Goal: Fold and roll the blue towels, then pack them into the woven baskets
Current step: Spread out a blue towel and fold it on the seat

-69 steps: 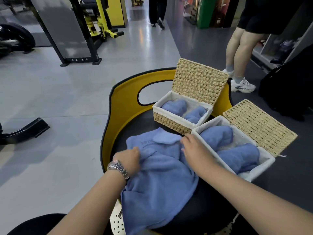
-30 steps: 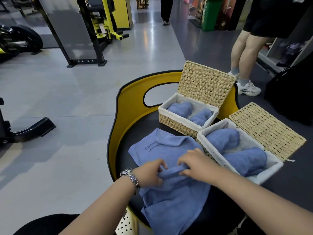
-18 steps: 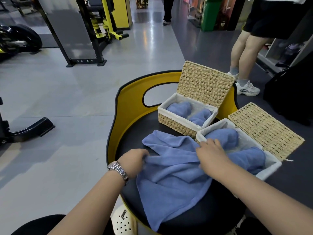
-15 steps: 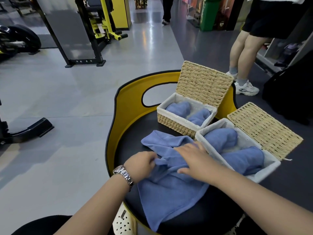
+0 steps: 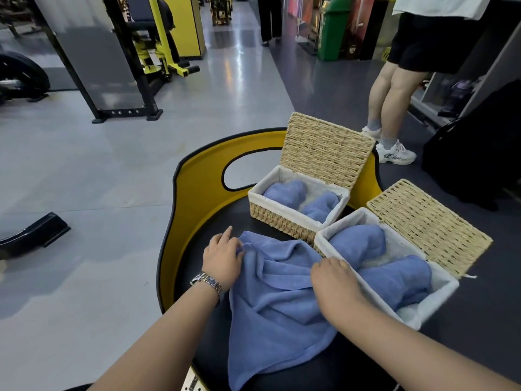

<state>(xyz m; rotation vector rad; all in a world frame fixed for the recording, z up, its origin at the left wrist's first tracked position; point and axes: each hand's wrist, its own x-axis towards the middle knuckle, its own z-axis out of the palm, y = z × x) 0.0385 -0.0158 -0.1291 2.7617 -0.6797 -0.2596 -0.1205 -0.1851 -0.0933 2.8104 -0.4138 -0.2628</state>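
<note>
Rumpled blue towel [image 5: 277, 300], loosely spread

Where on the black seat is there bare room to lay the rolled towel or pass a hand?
Bare black seat lies left of the left hand, up to the yellow backrest. Crowded elsewhere: the loose blue towel fills the middle, the right hand meets the near woven basket, and the far woven basket adjoins it.

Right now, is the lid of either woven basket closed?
No. Both the far basket and the near basket have their woven lids tipped open, showing rolled blue towels inside.
</note>
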